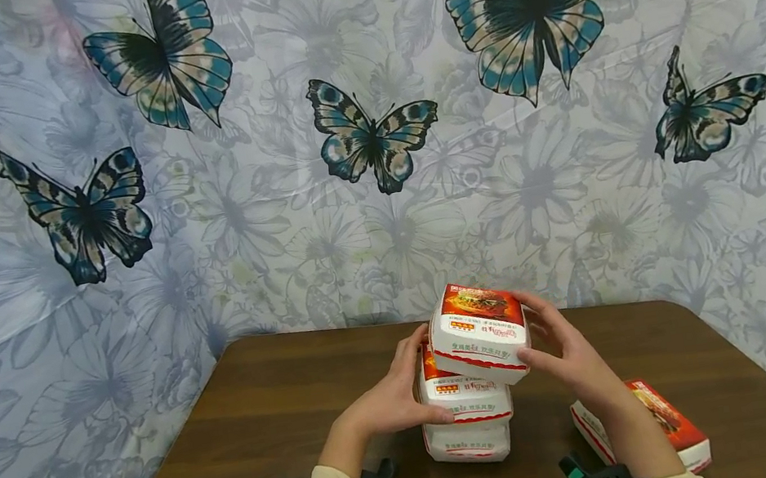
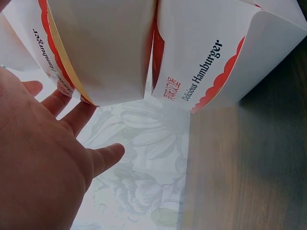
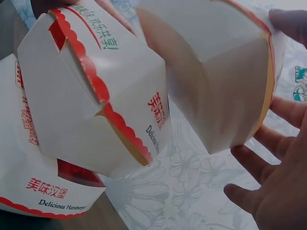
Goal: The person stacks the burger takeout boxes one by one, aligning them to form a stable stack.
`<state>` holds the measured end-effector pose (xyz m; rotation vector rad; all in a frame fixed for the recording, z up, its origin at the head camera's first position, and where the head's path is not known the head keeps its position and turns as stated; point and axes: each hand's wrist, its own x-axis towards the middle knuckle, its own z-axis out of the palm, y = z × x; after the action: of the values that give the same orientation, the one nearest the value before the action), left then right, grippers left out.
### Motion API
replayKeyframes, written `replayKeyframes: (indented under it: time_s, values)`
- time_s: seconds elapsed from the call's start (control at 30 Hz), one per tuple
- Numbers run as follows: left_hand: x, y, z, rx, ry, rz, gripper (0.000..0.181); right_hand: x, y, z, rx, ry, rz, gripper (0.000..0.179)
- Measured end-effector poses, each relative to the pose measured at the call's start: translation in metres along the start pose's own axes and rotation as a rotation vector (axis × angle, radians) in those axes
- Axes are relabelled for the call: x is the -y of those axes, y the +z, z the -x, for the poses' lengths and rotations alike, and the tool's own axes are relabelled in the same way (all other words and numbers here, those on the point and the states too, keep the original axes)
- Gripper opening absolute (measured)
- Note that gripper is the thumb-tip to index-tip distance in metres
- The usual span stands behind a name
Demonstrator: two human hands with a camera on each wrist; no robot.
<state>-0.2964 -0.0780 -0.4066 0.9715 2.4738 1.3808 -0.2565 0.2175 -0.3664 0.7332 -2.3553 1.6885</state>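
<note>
Two white-and-red hamburger boxes stand stacked on the table, the lower box (image 1: 467, 443) under a middle box (image 1: 477, 400). Above them a top box (image 1: 482, 331) sits tilted, overlapping the middle one. My right hand (image 1: 565, 344) grips this top box by its right side, thumb at the front and fingers behind. At the left of the stack, my left hand (image 1: 395, 394) holds the middle box, its thumb across the front and its fingers reaching up the side. The right wrist view shows the right fingers (image 3: 252, 160) against the raised box's edge.
Another hamburger box (image 1: 691, 441) lies on the table at the right, partly hidden behind my right forearm. The brown wooden table (image 1: 269, 421) ends at a wall covering (image 1: 315, 282) printed with flowers and butterflies. Each wrist wears a black strap.
</note>
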Motion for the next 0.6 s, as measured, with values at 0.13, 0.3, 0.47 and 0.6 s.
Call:
replayKeyframes:
  time_s: [0.13, 0.3, 0.47, 0.6]
  values:
    - [0.0002, 0.0006, 0.0001, -0.002, -0.003, -0.008, 0.124, -0.0009, 0.0006, 0.0011, 0.052, -0.013, -0.005, 0.069]
    - [0.001, 0.001, -0.0002, 0.002, 0.004, 0.002, 0.126, -0.0025, 0.0024, 0.0017, 0.086, -0.027, -0.002, 0.068]
    - [0.0022, 0.0015, -0.0004, -0.001, 0.009, 0.007, 0.128, -0.0042, 0.0044, 0.0003, 0.124, -0.032, -0.044, 0.068]
    - [0.0025, 0.0016, -0.0018, -0.012, 0.028, 0.027, 0.131, -0.0047, 0.006, -0.0016, 0.146, -0.041, -0.068, 0.068]
